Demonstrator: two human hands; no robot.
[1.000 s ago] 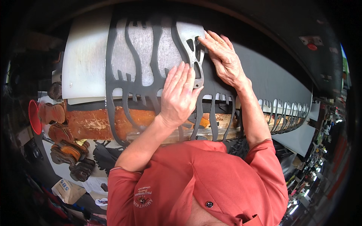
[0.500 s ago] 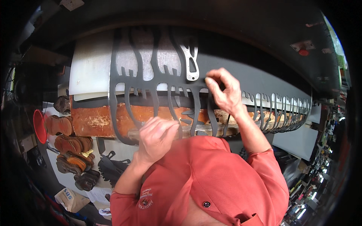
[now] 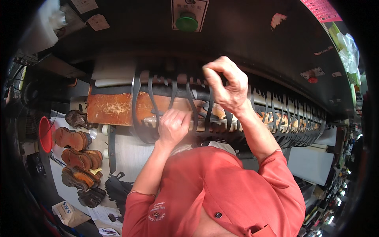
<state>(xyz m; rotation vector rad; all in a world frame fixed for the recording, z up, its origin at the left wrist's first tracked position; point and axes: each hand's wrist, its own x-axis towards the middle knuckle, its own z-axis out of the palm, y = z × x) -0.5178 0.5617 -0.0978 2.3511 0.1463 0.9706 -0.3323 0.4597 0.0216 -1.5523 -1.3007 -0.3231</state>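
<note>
A black sheet with rows of cut-out openings (image 3: 192,103) drapes over the front edge of a worn orange-brown board (image 3: 108,108). My left hand (image 3: 173,125) is closed in front of the hanging strips; whether its fingers hold anything is hidden. Higher up, in front of the dark machine beam (image 3: 150,37), my right hand (image 3: 231,83) is curled with thumb and forefinger brought together. Anything between those fingertips is too small to make out. A green push button (image 3: 186,21) sits on the beam above and left of my right hand. Shadow hides the surface under the beam.
Stacks of brown sole-shaped pieces (image 3: 81,158) lie at the left beside a red round container (image 3: 46,134). Black cut pieces (image 3: 118,187) are near my left elbow. A red button (image 3: 312,78) is on the beam's right part. Pale boards (image 3: 310,164) stand at the right.
The view has tilted up, bringing the green button into sight. My right hand has risen from the sheet to the beam. The silver metal cutting die seen on the sheet earlier is out of sight.
</note>
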